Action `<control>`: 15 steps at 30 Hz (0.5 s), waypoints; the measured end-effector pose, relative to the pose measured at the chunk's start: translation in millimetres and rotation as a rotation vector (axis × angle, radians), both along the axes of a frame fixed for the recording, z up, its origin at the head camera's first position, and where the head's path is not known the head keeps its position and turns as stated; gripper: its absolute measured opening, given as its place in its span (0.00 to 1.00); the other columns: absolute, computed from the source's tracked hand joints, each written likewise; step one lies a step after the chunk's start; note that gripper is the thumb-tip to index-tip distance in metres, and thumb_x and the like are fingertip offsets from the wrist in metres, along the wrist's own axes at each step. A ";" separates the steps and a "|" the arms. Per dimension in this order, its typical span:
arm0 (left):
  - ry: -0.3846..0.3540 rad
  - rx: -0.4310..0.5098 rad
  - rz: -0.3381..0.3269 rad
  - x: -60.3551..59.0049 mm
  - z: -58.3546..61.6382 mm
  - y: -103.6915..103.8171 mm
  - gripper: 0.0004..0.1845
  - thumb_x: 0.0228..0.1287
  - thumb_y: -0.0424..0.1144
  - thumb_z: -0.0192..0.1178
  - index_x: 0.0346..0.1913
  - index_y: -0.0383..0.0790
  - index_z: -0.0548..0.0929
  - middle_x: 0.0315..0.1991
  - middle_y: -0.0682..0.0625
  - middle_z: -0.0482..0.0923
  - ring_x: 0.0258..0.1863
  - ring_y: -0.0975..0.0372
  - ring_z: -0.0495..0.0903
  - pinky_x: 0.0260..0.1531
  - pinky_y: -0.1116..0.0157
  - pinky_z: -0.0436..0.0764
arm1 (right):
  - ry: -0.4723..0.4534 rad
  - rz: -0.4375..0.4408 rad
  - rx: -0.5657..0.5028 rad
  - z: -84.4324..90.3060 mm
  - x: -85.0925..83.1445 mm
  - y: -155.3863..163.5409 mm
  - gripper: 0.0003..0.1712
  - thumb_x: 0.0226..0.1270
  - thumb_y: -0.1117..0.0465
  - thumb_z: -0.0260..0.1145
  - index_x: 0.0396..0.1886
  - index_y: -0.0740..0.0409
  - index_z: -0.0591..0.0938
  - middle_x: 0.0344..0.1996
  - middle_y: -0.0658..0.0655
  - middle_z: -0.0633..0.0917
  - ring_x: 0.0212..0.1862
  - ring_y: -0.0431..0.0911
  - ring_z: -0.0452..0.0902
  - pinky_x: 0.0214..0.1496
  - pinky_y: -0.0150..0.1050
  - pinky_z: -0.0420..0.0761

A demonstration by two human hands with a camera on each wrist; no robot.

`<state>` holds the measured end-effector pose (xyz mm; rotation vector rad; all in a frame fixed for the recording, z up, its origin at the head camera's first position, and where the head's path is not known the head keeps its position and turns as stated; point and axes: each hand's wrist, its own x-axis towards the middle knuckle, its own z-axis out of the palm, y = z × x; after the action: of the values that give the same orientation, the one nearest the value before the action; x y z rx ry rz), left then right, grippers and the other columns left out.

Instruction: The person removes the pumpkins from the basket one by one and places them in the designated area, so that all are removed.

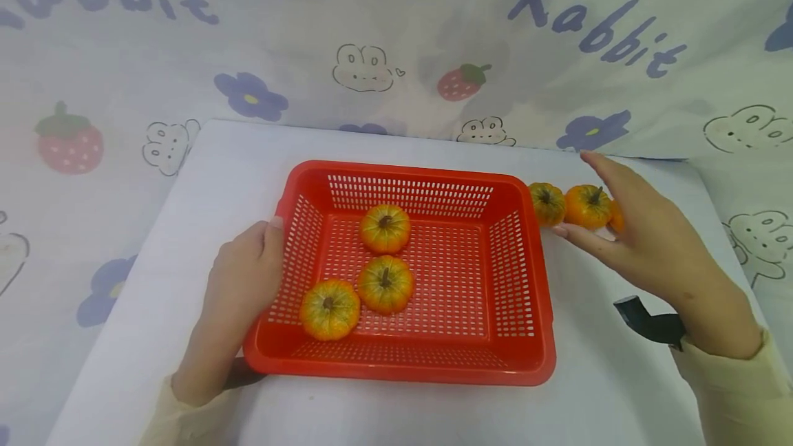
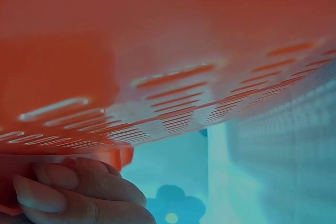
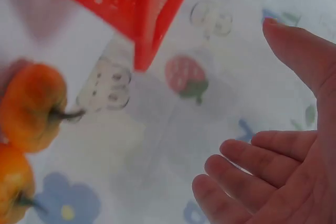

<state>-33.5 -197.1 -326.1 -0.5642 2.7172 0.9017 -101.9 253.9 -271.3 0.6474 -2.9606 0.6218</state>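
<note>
A red plastic basket with slotted walls holds three small orange-yellow pumpkins, among them an upper pumpkin, a middle pumpkin and a lower-left pumpkin. My left hand grips the basket's left rim; its fingers curl under the edge in the left wrist view. To the basket's right, my right hand is spread, thumb apart from the fingers, with nothing in its grasp. Near it sit a greenish pumpkin and an orange pumpkin, with another partly hidden behind the hand.
A white-covered table lies under everything. Behind it hangs a pale cloth printed with rabbits, strawberries and flowers. A black strap-like piece juts from the right wrist.
</note>
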 end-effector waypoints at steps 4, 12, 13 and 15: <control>0.001 -0.009 -0.002 -0.7 0.8 0.5 0.31 0.70 0.67 0.35 0.44 0.41 0.71 0.34 0.46 0.79 0.26 0.57 0.80 0.24 0.64 0.83 | -0.014 0.101 0.052 8.2 2.8 -25.0 0.60 0.49 0.46 0.78 0.77 0.44 0.52 0.70 0.58 0.65 0.68 0.59 0.63 0.51 0.65 0.75; 0.006 -0.013 -0.001 -1.0 1.2 0.3 0.31 0.70 0.67 0.35 0.44 0.41 0.71 0.34 0.47 0.79 0.27 0.57 0.80 0.24 0.64 0.83 | 0.015 0.333 0.122 10.6 6.3 -71.8 0.56 0.54 0.32 0.68 0.76 0.47 0.54 0.70 0.54 0.66 0.68 0.52 0.64 0.53 0.55 0.78; 0.004 -0.013 -0.003 -1.1 1.4 0.4 0.31 0.69 0.67 0.35 0.44 0.41 0.71 0.34 0.47 0.79 0.27 0.57 0.80 0.24 0.64 0.83 | 0.004 0.360 0.127 10.1 6.5 -77.2 0.56 0.55 0.30 0.65 0.76 0.46 0.54 0.70 0.54 0.66 0.68 0.51 0.64 0.54 0.54 0.78; -0.001 -0.010 -0.004 -1.2 1.6 0.7 0.31 0.69 0.67 0.35 0.44 0.41 0.71 0.34 0.47 0.79 0.27 0.57 0.80 0.24 0.64 0.83 | -0.006 0.420 0.144 8.7 6.7 -87.8 0.54 0.56 0.28 0.61 0.76 0.46 0.55 0.70 0.53 0.67 0.68 0.50 0.64 0.56 0.53 0.77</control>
<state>-34.7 -196.4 -324.5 -0.5608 2.7223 0.8871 -95.2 166.1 -262.7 1.3005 -2.9072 0.4289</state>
